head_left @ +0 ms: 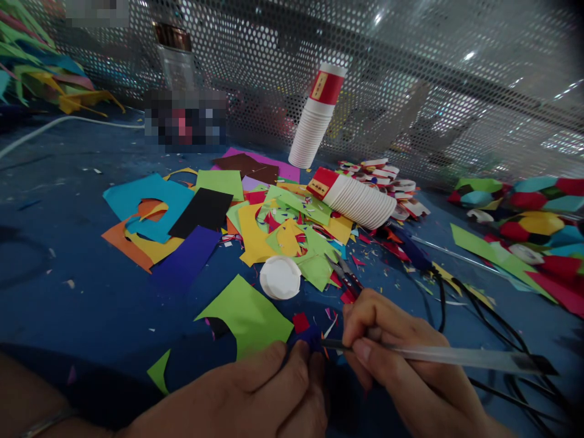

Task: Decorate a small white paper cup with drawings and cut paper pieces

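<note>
My left hand [260,395] pinches a small dark blue paper piece [310,336] between thumb and fingers at the bottom centre. My right hand [401,359] grips a long clear stick with a dark tip [456,356], its tip touching the blue piece. A small white round cap [280,277] lies just beyond, beside a green sheet [249,316]. Scissors [347,275] lie close above my right hand.
Cut coloured paper sheets [182,213] cover the blue table [68,255]. One stack of paper cups [314,121] stands upright; another [360,198] lies on its side. Black cables [479,316] run on the right. A perforated metal wall [433,73] stands behind. Coloured folded shapes [529,225] sit far right.
</note>
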`<state>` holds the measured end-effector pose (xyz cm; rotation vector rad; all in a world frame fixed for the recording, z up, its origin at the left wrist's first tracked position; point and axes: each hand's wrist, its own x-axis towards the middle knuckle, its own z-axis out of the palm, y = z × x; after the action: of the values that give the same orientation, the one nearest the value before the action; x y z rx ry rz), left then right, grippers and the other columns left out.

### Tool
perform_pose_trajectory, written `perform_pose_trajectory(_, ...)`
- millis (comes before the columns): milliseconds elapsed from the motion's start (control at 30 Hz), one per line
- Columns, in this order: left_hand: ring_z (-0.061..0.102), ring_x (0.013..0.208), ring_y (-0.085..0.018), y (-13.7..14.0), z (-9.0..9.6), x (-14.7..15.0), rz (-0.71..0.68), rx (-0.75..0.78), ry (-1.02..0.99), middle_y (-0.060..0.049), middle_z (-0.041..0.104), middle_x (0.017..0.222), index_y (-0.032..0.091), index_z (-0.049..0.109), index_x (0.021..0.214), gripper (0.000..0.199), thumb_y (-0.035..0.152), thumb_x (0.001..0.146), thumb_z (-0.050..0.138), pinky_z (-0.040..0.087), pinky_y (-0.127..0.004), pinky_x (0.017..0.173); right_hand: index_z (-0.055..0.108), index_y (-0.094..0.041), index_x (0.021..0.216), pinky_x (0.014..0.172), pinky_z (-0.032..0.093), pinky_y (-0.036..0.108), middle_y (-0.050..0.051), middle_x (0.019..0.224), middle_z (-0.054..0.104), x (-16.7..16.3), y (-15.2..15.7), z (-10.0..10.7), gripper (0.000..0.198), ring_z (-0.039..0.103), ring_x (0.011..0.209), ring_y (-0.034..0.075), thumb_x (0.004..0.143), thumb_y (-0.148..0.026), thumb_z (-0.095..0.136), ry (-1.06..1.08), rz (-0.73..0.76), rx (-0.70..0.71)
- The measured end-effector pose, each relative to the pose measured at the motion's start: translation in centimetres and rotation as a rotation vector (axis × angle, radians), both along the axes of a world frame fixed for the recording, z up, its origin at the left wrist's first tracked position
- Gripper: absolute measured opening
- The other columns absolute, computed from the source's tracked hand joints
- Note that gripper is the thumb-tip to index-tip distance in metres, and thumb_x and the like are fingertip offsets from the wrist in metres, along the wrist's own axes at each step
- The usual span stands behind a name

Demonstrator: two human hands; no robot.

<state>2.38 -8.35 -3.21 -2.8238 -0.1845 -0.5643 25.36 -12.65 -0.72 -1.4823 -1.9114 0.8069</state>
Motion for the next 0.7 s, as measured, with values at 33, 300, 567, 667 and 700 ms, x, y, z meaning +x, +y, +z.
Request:
perform_pose_trajectory(33, 0.052, 0.12, -0.014, 0.0, -0.02, -0.01, 0.001, 0.0, 0.002, 0.008, 0.069, 0.123, 0.026, 0.068, 0.124, 0.032, 0.022, 0.103, 0.044, 0.035, -0.028, 0.106, 0.052, -0.024, 0.084, 0.049, 0.037, 0.027, -0.004, 0.065, 0.054, -0.06, 0.04, 0.05, 0.019, 0.05, 0.052, 0.013, 0.096, -0.015, 0.041, -0.002, 0.002, 0.0)
perform_pose_trajectory(300, 0.052, 0.12, -0.015, -0.01, -0.1, -0.12, 0.001, -0.006, 0.024, 0.007, 0.068, 0.126, 0.025, 0.066, 0.127, 0.031, 0.024, 0.103, 0.046, 0.034, -0.028, 0.108, 0.052, -0.024, 0.082, 0.05, 0.037, 0.027, -0.004, 0.065, 0.054, -0.33, 0.07, 0.39, 0.021, 0.05, 0.053, 0.012, 0.096, -0.015, 0.039, -0.019, 0.004, 0.007)
perform_pose_trajectory(567, 0.052, 0.122, -0.014, -0.04, -0.13, -0.14, -0.004, 0.025, 0.038, 0.008, 0.067, 0.126, 0.025, 0.066, 0.127, 0.031, 0.025, 0.103, 0.045, 0.033, -0.029, 0.109, 0.054, -0.023, 0.082, 0.05, 0.038, 0.027, -0.003, 0.066, 0.056, -0.24, 0.16, 0.37, 0.019, 0.051, 0.053, 0.012, 0.094, -0.014, 0.042, 0.001, 0.007, -0.028)
perform_pose_trajectory(667, 0.052, 0.122, -0.015, -0.03, -0.13, -0.17, -0.016, 0.021, 0.022, 0.006, 0.067, 0.127, 0.024, 0.065, 0.128, 0.032, 0.026, 0.103, 0.045, 0.033, -0.028, 0.109, 0.055, -0.023, 0.083, 0.05, 0.038, 0.027, -0.003, 0.065, 0.055, -0.31, 0.13, 0.33, 0.019, 0.051, 0.053, 0.012, 0.094, -0.014, 0.043, 0.013, 0.001, -0.032)
perform_pose_trajectory(700, 0.052, 0.121, -0.015, -0.04, -0.11, -0.19, -0.014, 0.017, 0.021, 0.006, 0.067, 0.128, 0.023, 0.064, 0.129, 0.033, 0.026, 0.103, 0.045, 0.033, -0.028, 0.109, 0.055, -0.023, 0.083, 0.049, 0.038, 0.026, -0.003, 0.065, 0.055, -0.33, 0.11, 0.32, 0.019, 0.051, 0.052, 0.012, 0.094, -0.014, 0.042, 0.019, -0.001, -0.031)
